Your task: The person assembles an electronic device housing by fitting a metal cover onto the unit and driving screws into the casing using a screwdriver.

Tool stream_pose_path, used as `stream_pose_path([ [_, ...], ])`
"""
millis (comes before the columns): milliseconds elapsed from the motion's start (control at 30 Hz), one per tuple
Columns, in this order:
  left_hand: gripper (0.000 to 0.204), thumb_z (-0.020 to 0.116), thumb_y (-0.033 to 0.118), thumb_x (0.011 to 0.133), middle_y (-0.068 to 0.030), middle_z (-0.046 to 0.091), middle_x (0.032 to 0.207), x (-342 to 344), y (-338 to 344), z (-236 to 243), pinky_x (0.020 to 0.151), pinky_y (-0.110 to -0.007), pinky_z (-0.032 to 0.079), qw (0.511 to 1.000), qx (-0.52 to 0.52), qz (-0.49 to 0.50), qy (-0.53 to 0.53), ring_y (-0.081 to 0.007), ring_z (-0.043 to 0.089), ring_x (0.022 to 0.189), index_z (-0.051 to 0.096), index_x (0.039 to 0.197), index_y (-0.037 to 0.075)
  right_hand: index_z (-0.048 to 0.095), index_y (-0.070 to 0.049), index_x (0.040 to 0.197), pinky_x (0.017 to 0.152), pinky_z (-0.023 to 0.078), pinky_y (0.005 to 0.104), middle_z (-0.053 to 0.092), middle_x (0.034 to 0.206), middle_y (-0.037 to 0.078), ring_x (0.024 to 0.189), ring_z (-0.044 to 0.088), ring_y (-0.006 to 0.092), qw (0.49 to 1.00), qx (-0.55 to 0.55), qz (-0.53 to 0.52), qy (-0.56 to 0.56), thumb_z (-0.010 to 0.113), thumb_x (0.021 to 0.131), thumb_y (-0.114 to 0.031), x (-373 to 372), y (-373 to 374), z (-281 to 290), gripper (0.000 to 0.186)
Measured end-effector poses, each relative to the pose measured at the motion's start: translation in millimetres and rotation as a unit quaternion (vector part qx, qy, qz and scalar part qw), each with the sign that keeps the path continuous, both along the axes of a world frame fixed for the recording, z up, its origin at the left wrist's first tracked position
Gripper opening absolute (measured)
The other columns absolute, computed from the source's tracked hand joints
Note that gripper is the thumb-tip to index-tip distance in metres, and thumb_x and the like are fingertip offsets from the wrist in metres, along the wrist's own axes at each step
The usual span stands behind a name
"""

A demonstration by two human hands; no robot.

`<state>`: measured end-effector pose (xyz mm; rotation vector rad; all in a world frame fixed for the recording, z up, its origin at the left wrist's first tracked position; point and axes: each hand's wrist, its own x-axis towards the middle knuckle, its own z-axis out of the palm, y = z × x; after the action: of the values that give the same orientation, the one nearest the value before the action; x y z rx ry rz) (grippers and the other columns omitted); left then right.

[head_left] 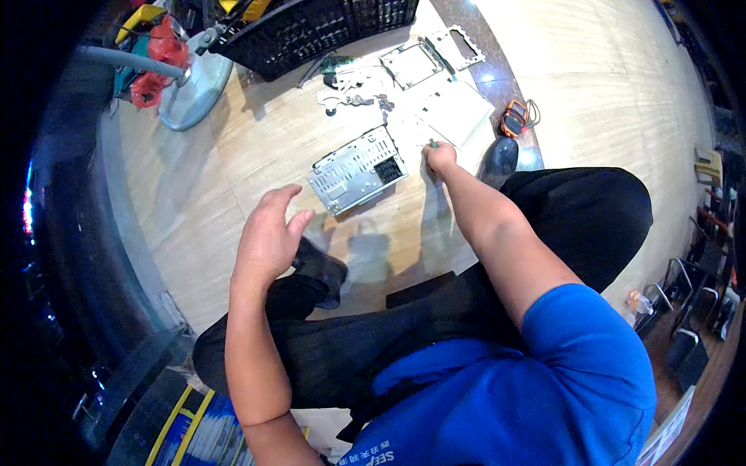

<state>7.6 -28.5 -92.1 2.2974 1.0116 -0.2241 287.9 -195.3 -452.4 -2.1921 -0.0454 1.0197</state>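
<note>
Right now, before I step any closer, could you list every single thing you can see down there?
Metal box: one, silver, floor centre, between the hands
Small item: one, greenish, in the right fingers
Flat panel: one, whitish, beyond the right hand
Open frames: two, pale metal, beyond the panel
Small loose parts: several, silver and dark, below the crate
Crate: one, black, top centre
Meter: one, orange and black, right of the panel
Round stand base: one, grey-blue, upper left
Red bundles: two, upper left
Edge items: count unclear, too blurred
Shoes: two, black, beneath the arms
Left hand: one, bare, left of the box
Right hand: one, bare, right of the box
</note>
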Motion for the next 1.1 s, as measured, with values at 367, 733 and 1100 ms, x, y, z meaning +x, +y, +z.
stream_pose_path([
  [367, 0.047, 0.067, 0.021, 0.086, -0.0224, 0.059, 0.124, -12.5, 0.9, -35.5, 0.096, -0.043, 0.046, 0.993, -0.029, -0.031, 0.112, -0.0376, 0.056, 0.116, 0.055, 0.127, 0.001, 0.067, -0.002, 0.083, 0.046, 0.041, 0.0322, 0.06, 0.067, 0.004, 0.052, 0.052, 0.0141, 0.996, 0.005, -0.066, -0.062, 0.071, 0.082, -0.017, 23.0, -16.3, 9.3, 0.015],
  [733, 0.075, 0.069, 0.022, 0.086, -0.0194, 0.022, 0.156, -30.3, -9.3, -78.8, 0.104, -0.045, 0.042, 0.978, -0.059, -0.017, 0.199, -0.0377, 0.044, 0.129, 0.029, 0.146, 0.003, 0.064, 0.004, 0.11, 0.074, 0.052, 0.0392, 0.069, 0.091, 0.023, 0.083, 0.068, 0.0346, 0.815, 0.183, 0.362, -0.414, 0.05, 0.097, -0.028, 4.8, 113.0, 246.1, 0.037],
  [1100, 0.091, 0.069, 0.016, 0.083, -0.0047, 0.012, 0.161, -33.2, -17.4, -90.7, 0.103, -0.059, 0.037, 0.957, -0.084, -0.063, 0.271, -0.0371, 0.035, 0.137, 0.012, 0.155, 0.015, 0.063, 0.0, 0.099, 0.077, 0.05, 0.0457, 0.064, 0.094, 0.023, 0.086, 0.062, 0.04, 0.705, 0.24, 0.589, -0.315, 0.06, 0.088, -0.012, -143.3, 105.3, 303.3, 0.016],
])
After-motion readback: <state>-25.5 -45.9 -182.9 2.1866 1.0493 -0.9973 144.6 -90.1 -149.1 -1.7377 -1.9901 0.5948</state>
